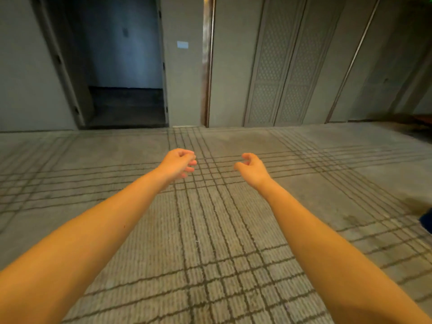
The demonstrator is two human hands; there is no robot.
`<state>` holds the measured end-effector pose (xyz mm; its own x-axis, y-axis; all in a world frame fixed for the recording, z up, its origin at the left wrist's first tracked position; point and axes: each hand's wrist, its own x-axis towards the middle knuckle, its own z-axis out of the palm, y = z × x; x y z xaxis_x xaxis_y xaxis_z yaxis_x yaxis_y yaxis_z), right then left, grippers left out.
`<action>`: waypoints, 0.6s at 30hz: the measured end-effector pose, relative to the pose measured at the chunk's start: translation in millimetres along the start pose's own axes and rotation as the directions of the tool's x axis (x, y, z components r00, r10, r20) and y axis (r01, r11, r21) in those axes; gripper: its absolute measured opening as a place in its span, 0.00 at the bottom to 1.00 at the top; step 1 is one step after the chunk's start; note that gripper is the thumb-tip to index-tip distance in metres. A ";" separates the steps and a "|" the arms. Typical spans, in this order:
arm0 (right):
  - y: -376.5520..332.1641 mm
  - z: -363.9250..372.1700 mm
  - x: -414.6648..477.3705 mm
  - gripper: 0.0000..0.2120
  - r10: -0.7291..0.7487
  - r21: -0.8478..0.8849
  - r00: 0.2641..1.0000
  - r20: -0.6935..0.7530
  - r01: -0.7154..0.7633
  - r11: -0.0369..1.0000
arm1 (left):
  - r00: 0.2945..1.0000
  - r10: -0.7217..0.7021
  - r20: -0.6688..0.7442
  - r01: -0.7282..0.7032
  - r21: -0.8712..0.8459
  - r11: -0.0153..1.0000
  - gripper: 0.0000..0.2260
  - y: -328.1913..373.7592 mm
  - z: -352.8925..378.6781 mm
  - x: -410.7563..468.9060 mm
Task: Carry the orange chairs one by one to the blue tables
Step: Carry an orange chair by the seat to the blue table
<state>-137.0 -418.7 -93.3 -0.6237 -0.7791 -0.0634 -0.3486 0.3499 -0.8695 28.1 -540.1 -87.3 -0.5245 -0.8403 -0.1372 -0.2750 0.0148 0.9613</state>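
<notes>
Left hand: fingers loosely curled, holding nothing, out over the carpet.
Right hand: loosely curled too, empty, near the left but apart.
Doorway: open and dark, far left.
Reddish shape: far right by the wall, blurred — cannot tell if it is a chair.
Blue edge: at the right border — too little shows.
</notes>
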 end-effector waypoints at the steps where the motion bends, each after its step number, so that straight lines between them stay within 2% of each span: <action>1: -6.9 14.1 19.8 0.26 -0.020 -0.004 0.999 0.041 0.020 1.000 | 0.999 -0.011 -0.032 0.011 -0.005 1.000 0.13 -3.4 -12.1 10.9; 6: -42.3 73.7 96.3 0.26 -0.121 -0.018 0.967 0.225 0.128 0.992 | 0.978 -0.040 -0.204 0.035 -0.029 0.999 0.12 -13.1 -64.4 51.8; 10: -77.2 128.2 150.1 0.26 -0.191 0.000 0.905 0.379 0.206 0.978 | 0.926 -0.070 -0.372 0.048 -0.066 0.997 0.08 -23.5 -107.9 77.3; 13: -99.4 176.7 176.5 0.26 -0.240 0.006 0.838 0.491 0.272 0.962 | 0.862 -0.093 -0.498 0.051 -0.098 0.994 0.07 -37.1 -143.6 83.9; 18: -135.4 266.5 192.0 0.24 -0.282 0.035 0.695 0.661 0.346 0.937 | 0.714 -0.163 -0.681 0.074 -0.157 0.985 0.04 -66.5 -206.0 71.0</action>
<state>-23.1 -754.3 -118.3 0.1272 -0.9842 -0.1229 -0.5182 0.0397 -0.8544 175.1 -712.5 -111.7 0.2190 -0.9714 -0.0916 -0.1828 -0.1331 0.9741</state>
